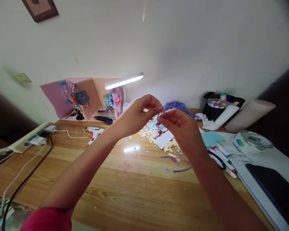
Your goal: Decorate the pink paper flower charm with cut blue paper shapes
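Both hands are raised over the wooden table [135, 179], their fingertips close together. My left hand [141, 114] pinches a thin purple strand [158, 123] between thumb and forefinger. The same strand is pinched by my right hand [180, 125], just to the right; part of it dangles below the fingertips. Behind my right hand lies a heap of purple yarn [175, 105]. Under the hands are scattered paper bits [144, 133] and a white sheet [163, 140]. A purple piece [182, 169] rests on the table near my right wrist.
A lit lamp [124, 81], pink box [86, 96], cutter [103, 120] and glue gun [95, 133] are at the left. Farther left, cables run from a power strip [30, 138]. Marker holder [207, 109], tape roll [252, 141] and dark phone [274, 189] are at the right.
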### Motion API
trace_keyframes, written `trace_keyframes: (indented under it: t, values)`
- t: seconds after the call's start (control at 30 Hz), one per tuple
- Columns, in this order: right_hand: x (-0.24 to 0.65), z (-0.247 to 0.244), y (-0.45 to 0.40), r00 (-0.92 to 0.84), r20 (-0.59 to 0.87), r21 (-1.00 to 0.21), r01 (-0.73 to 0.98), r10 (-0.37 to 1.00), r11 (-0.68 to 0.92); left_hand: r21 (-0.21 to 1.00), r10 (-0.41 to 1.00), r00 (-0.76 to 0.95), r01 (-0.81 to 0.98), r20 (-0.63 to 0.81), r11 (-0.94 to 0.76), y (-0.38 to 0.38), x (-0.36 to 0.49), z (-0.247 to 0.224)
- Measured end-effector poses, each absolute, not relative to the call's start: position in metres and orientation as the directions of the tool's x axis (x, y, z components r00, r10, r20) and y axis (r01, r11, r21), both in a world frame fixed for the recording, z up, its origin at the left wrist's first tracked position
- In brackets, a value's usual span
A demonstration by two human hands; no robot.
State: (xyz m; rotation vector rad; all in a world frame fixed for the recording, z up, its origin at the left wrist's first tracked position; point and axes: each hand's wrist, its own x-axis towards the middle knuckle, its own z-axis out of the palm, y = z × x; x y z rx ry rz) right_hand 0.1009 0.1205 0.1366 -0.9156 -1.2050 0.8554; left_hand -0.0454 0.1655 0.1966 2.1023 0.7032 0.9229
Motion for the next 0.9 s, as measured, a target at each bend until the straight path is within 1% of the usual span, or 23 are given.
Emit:
trace_keyframes:
  t: [0.1, 0.23, 0.3, 0.4, 0.47, 0.57, 0.67, 0.77, 0.9]
  values:
    - [0.097, 0.135, 0.122, 0.243, 0.43, -0.889, -0.053, 0.87, 0.454, 0.792, 0.718, 0.568, 0.179, 0.402, -0.584, 0.167, -0.045, 0.192]
    - [0.096, 0.132, 0.123, 0.292, 0.472, -0.858, -0.067, 0.832, 0.51, 0.815, 0.712, 0.56, 0.107, 0.424, -0.57, 0.166, -0.043, 0.186]
    - [0.097, 0.131, 0.124, 0.301, 0.456, -0.857, -0.104, 0.838, 0.504, 0.841, 0.724, 0.556, 0.08, 0.408, -0.535, 0.165, -0.043, 0.181]
    - [0.098, 0.131, 0.123, 0.292, 0.396, -0.87, -0.184, 0.87, 0.458, 0.889, 0.769, 0.535, 0.07, 0.35, -0.453, 0.164, -0.047, 0.171]
    - [0.099, 0.132, 0.123, 0.28, 0.365, -0.871, -0.235, 0.888, 0.432, 0.905, 0.775, 0.549, 0.076, 0.313, -0.419, 0.164, -0.051, 0.162]
    - [0.1, 0.133, 0.122, 0.268, 0.351, -0.858, -0.291, 0.897, 0.423, 0.885, 0.719, 0.639, 0.124, 0.274, -0.448, 0.163, -0.057, 0.148]
    - [0.101, 0.133, 0.123, 0.26, 0.351, -0.849, -0.316, 0.899, 0.423, 0.842, 0.647, 0.706, 0.134, 0.289, -0.523, 0.161, -0.059, 0.138]
    - [0.101, 0.133, 0.125, 0.257, 0.349, -0.839, -0.344, 0.901, 0.422, 0.836, 0.614, 0.722, 0.092, 0.318, -0.541, 0.158, -0.057, 0.134]
    - [0.101, 0.131, 0.125, 0.27, 0.346, -0.843, -0.331, 0.899, 0.424, 0.834, 0.631, 0.702, 0.097, 0.33, -0.544, 0.151, -0.053, 0.136]
